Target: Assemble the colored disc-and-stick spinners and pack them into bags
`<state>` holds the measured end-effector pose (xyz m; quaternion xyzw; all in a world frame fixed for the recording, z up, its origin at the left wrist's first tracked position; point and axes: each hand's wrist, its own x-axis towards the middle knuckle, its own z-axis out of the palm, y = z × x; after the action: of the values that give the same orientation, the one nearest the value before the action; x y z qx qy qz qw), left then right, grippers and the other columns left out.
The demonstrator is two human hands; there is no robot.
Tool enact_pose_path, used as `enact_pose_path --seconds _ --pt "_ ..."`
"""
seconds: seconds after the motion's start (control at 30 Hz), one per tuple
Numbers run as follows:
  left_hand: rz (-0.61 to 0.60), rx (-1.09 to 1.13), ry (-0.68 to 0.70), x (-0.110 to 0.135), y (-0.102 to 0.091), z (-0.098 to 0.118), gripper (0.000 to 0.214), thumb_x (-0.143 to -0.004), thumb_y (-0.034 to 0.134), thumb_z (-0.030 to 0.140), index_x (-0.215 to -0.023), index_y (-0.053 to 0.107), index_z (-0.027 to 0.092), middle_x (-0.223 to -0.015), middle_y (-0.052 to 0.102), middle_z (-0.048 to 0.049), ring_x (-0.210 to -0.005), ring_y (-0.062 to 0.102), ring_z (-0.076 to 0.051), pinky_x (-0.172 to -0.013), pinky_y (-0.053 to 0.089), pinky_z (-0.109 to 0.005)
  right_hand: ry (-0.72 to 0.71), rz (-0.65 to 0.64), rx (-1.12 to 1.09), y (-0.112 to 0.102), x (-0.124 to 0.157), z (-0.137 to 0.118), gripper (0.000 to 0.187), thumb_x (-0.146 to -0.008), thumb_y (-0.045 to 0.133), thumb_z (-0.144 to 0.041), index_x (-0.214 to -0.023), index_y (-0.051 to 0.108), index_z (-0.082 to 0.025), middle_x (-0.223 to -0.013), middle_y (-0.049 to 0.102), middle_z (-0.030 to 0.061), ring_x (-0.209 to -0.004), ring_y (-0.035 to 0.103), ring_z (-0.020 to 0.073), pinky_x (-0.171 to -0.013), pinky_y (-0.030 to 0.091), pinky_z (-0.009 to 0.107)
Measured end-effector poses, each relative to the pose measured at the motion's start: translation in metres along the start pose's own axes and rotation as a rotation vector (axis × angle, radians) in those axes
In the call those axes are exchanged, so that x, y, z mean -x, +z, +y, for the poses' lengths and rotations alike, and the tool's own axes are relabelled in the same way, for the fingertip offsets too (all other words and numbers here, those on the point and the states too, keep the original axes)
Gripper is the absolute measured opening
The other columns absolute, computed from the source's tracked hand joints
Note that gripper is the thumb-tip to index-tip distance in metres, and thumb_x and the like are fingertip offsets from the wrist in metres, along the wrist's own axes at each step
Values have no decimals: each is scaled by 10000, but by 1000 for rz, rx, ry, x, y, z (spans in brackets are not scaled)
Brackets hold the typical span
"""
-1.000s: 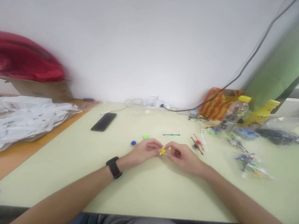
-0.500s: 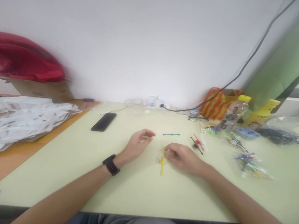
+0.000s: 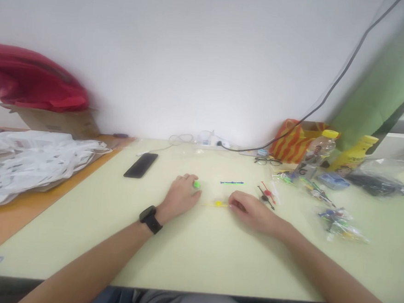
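Note:
My left hand [image 3: 181,195], with a black watch on its wrist, is closed on a small bright green plastic piece [image 3: 196,184] between thumb and fingers. My right hand [image 3: 255,214] pinches one end of a thin yellow plastic arrow spinner [image 3: 218,203] with a rounded middle. The spinner points sideways toward the left hand, just above or on the table; I cannot tell which. Behind it lies a blue and green arrow [image 3: 232,182]. Right of that, beyond my right hand, are a red arrow [image 3: 267,191] and a black one [image 3: 264,199].
A phone [image 3: 140,165] lies at left on the pale table [image 3: 181,256]. Bagged plastic pieces [image 3: 342,223], a clear bottle [image 3: 317,152], a yellow bottle [image 3: 352,155] and a striped bag [image 3: 289,141] are at right. White bags [image 3: 38,158] cover the orange surface at far left.
The yellow spinner has turned from pointing toward me to lying sideways. My right hand shifted slightly right. My left hand rotated palm-down, and the green piece now shows its round side.

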<state>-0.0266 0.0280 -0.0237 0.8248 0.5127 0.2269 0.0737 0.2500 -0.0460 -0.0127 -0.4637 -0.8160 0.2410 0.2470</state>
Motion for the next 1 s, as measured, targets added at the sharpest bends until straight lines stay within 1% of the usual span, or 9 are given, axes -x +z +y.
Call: enact_pose_path --seconds 0.2,0.3,0.37,0.43,0.53,0.63,0.8,0.9,1.0 --pt "-1 50 45 1 1 -3 224 -957 574 257 -1171 630 226 -1073 698 -56 -1041 614 -273 -917 491 -417 108 98 -231 -8 -5 7 170 -992 492 -313 -933 613 -209 -848 627 22 -754 573 174 -667 450 288" --pt "-4 64 76 1 1 0 163 -948 592 268 -1093 657 232 -1060 698 -53 -1013 621 -264 -905 491 -406 127 165 -226 -14 -7 14 178 -979 499 -325 -1004 631 -208 -828 626 11 -719 574 166 -642 448 279" --pt "-9 81 91 2 0 3 155 -944 597 274 -1077 666 230 -1051 699 -54 -1006 621 -262 -908 492 -406 158 185 -99 -20 -7 21 159 -955 504 -281 -1007 638 -214 -791 629 0 -678 566 163 -622 429 279" --pt "-14 109 107 4 0 7 159 -948 588 275 -1075 671 227 -1046 702 -58 -1009 618 -263 -920 492 -411 216 199 128 -25 -5 28 143 -911 524 -224 -981 649 -223 -774 656 -2 -669 574 172 -624 402 290" --pt "-25 152 148 7 -2 12 161 -959 565 272 -1066 674 221 -1054 704 -68 -1017 614 -270 -933 494 -428 285 258 439 -32 -2 35 148 -878 549 -194 -966 664 -225 -859 714 26 -747 623 206 -660 389 317" --pt "-38 180 205 10 -4 18 167 -967 548 267 -1066 672 215 -1044 706 -78 -1030 607 -281 -934 497 -445 202 270 461 -33 -1 34 161 -931 526 -228 -1002 670 -221 -953 721 56 -834 652 223 -726 437 339" --pt "-53 232 286 11 -6 26 173 -959 557 247 -1084 673 219 -1038 705 -81 -1057 606 -283 -951 497 -448 -56 155 344 -19 -1 19 212 -978 536 -235 -1153 656 -234 -1089 696 90 -1058 632 254 -883 485 381" --pt "-78 249 320 12 -7 27 164 -960 569 243 -1084 673 220 -1051 699 -77 -1069 599 -276 -966 497 -440 -56 114 404 -16 -2 17 145 -955 539 -177 -1018 661 -226 -1018 696 77 -1006 623 248 -860 469 377" --pt "-113 295 351 15 -8 29 163 -971 569 243 -1095 676 232 -1083 690 -71 -1096 595 -261 -986 497 -419 41 121 530 -22 -3 26 120 -915 549 -160 -851 632 -219 -905 695 68 -913 620 245 -807 441 372"
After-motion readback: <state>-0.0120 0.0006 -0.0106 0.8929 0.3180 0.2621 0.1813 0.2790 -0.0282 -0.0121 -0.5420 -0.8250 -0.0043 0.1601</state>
